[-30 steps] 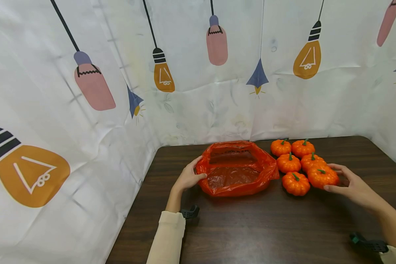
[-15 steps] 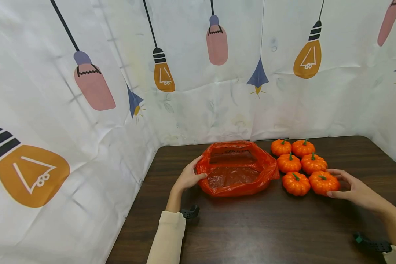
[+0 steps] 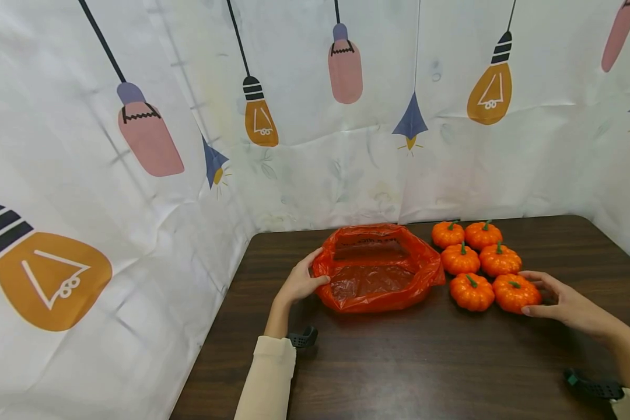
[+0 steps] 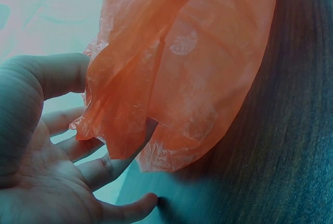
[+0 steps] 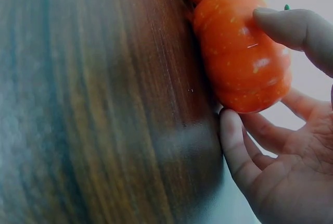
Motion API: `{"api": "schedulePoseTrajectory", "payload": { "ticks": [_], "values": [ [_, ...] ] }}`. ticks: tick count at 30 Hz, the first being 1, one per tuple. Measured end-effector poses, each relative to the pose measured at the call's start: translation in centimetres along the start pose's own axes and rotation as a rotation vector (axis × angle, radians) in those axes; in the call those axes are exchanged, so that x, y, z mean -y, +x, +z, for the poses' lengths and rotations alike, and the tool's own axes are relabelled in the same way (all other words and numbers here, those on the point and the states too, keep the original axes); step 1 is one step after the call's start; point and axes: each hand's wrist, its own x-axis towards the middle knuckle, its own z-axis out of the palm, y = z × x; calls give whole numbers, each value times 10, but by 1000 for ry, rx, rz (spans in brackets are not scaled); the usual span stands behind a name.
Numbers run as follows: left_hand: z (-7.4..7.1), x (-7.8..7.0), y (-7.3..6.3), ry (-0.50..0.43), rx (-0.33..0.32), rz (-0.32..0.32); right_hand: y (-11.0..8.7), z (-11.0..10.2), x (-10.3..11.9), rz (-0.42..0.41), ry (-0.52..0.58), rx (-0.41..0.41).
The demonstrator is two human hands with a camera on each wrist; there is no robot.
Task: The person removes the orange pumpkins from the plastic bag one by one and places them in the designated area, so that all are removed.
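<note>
A red-orange plastic bag [image 3: 380,302] stands on the table with its mouth spread wide. My left hand [image 3: 297,282] grips its left rim, thumb on the near side; in the left wrist view, folds of the bag [image 4: 208,78] hide some fingertips. At the right, my right hand [image 3: 567,302] holds the nearest right small orange pumpkin [image 3: 513,296] from its right side. The right wrist view has the thumb against this pumpkin [image 5: 239,57] and the other fingers around its far side and beneath its edge. The pumpkin rests on the table.
Several more small pumpkins with green stems, among them a front left one [image 3: 471,293] and a middle one [image 3: 500,261], form two columns right of the bag. A dark wood table [image 3: 399,367] lies beneath everything. Behind hangs a white curtain [image 3: 320,175] with printed lamps.
The pumpkin under my right hand has moved slightly down and right, away from the one behind it, and now lines up in the front row. My left hand and the bag have stayed put.
</note>
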Motion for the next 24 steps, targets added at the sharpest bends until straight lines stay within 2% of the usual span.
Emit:
{"api": "schedulePoseTrajectory", "payload": {
  "ticks": [24],
  "values": [
    [0,0,-1,-6,-10,-8,4,-2,-6,34,85,64]
  ]
}}
